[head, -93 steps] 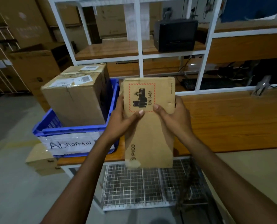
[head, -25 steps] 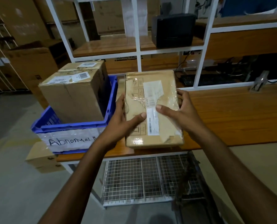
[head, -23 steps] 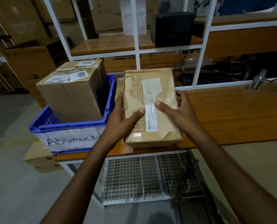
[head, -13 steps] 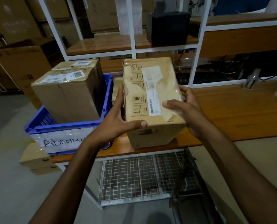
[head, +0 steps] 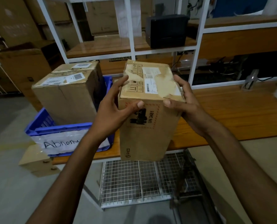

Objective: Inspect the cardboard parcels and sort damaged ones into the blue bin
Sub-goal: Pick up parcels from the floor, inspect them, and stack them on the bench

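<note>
I hold a brown cardboard parcel (head: 148, 126) in the air over the front edge of the wooden table. My left hand (head: 113, 113) grips its left side and my right hand (head: 187, 107) its right side. Its near face bears a red-dashed "UN 3481" mark. The top face carries a white label and wrinkled, torn tape. To the left the blue bin (head: 57, 130), labelled "Abnorm…", stands on the table's left end. Two larger cardboard parcels (head: 65, 96) sit inside it.
The wooden table (head: 234, 115) stretches to the right. A white shelf frame (head: 131, 50) with a black device (head: 167, 29) rises behind it. A wire mesh shelf (head: 134, 180) lies under the table. A small carton (head: 37, 160) and bigger boxes (head: 21, 65) stand on the floor at left.
Both hands lifted the parcel off the table and tipped it, so its labelled top now faces up and away and the "UN 3481" face turns toward me.
</note>
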